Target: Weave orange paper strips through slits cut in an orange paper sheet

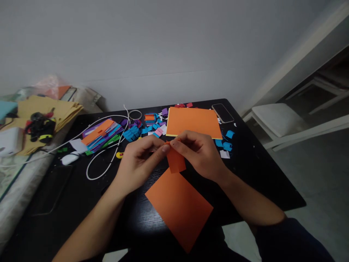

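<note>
Between both hands is a small piece of orange paper [176,162], its top edge pinched and its lower part hanging down. My left hand [140,158] pinches that edge from the left with thumb and fingers. From the right, my right hand [200,151] pinches the same edge, the thumbs nearly meeting. The fingertips hide how the top of the paper is folded. Below the hands lies a larger orange sheet [180,209], turned cornerwise and reaching past the near table edge. Behind the hands rests a stack of orange sheets [194,122] with a yellow border showing.
Folded coloured papers [102,135] and blue paper bundles [132,133] lie on the black table [261,174] at left, beside a looped white cable [87,171]. A phone [223,112] is at back right, near blue scraps [227,146]. A white chair [278,118] stands right.
</note>
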A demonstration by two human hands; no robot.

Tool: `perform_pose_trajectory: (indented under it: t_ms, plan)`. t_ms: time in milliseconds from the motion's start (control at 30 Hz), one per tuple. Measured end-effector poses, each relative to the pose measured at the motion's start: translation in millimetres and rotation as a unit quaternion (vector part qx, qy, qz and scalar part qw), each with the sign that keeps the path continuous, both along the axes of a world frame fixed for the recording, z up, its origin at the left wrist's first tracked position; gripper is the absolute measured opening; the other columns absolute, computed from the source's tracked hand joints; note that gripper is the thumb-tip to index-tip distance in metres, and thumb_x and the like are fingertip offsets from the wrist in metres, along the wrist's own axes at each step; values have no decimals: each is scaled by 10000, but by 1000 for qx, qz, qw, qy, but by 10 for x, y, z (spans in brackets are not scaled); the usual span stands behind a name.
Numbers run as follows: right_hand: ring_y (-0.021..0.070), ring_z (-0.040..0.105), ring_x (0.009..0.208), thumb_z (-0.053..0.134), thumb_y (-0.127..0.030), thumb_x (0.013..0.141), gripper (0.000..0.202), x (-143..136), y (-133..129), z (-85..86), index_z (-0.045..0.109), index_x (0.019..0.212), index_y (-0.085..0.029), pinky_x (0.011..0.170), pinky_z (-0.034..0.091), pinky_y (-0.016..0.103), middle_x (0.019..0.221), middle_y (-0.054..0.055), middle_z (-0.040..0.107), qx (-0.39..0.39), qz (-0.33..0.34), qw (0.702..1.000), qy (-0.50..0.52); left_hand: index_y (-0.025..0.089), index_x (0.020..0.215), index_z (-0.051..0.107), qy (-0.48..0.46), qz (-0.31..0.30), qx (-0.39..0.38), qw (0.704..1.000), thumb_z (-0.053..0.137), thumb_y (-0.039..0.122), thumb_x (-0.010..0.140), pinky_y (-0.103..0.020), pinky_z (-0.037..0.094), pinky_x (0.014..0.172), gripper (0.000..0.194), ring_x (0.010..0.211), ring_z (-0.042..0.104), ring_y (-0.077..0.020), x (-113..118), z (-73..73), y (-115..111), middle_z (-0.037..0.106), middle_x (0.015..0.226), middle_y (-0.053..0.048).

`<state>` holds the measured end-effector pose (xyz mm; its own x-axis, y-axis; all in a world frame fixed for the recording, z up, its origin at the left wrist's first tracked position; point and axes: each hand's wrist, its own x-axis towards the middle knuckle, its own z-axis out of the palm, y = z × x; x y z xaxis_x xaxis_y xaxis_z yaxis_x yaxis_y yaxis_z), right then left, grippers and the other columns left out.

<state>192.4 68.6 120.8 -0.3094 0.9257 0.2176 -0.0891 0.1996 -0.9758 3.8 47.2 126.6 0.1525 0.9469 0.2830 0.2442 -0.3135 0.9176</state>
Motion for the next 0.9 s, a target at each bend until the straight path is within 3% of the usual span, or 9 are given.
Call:
perform_pose_trajectory:
  t_ms: [233,633,900]
  plan:
    - [117,558,640,786,-429,903,305,13,-3,19,695,742,-186,567,447,246,688,-10,633,18,-9,1000,-9,207,799,681,15,-8,16,1000,679,321,968,-256,361,519,204,562,455,-115,5,19,-9,563,652,18]
    - [105,475,619,779,-462,898,358,15,-19,36,674,725,-167,557,356,251,658,-19,572,-35,50,998,-1,177,700,603,14,-32,20,999,643,221,944,-230,352,521,251,561,440,-94,-14,36,-19,539,615,38]
    - [100,452,616,769,-430,913,345,19,-27,43,652,719,-169,555,331,252,656,-27,547,-36,60,998,9,176,706,616,34,-55,44,997,629,242,988,-202,347,515,290,554,431,-76,-13,46,-15,534,602,52]
